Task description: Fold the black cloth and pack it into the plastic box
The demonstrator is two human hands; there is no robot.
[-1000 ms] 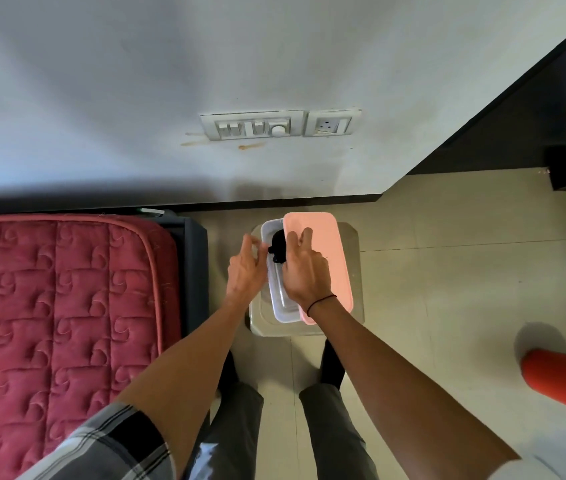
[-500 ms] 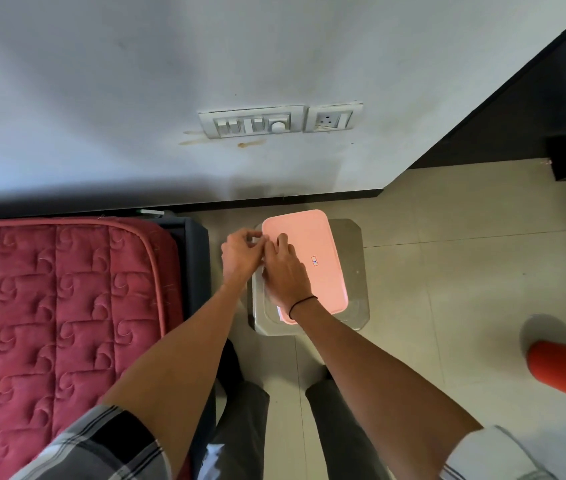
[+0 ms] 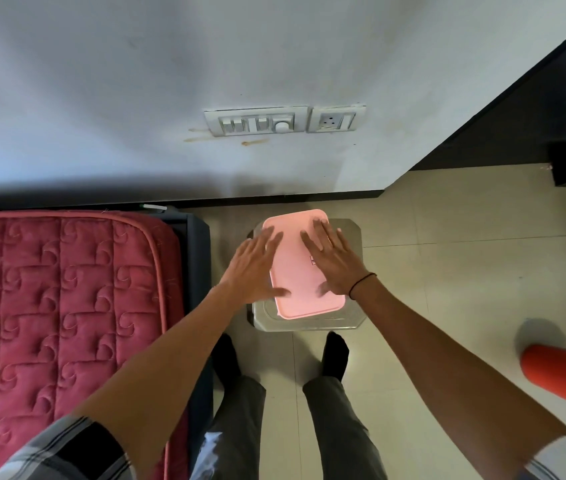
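The plastic box stands on a small grey stool [image 3: 350, 317], and its pink lid [image 3: 300, 271] covers it completely. The black cloth is hidden from view. My left hand [image 3: 255, 268] lies flat with fingers spread over the lid's left edge. My right hand [image 3: 335, 263], with a black band on the wrist, rests flat on the lid's right half. Neither hand holds anything.
A red quilted mattress [image 3: 60, 306] on a dark frame lies close to the stool's left. The white wall with a switch panel [image 3: 257, 121] rises just behind. An orange-red object [image 3: 561, 375] sits on the tiled floor at right. My feet stand below the stool.
The pink lid slid left over the open box, hiding the black cloth. Both hands then opened and spread flat on top of the lid.
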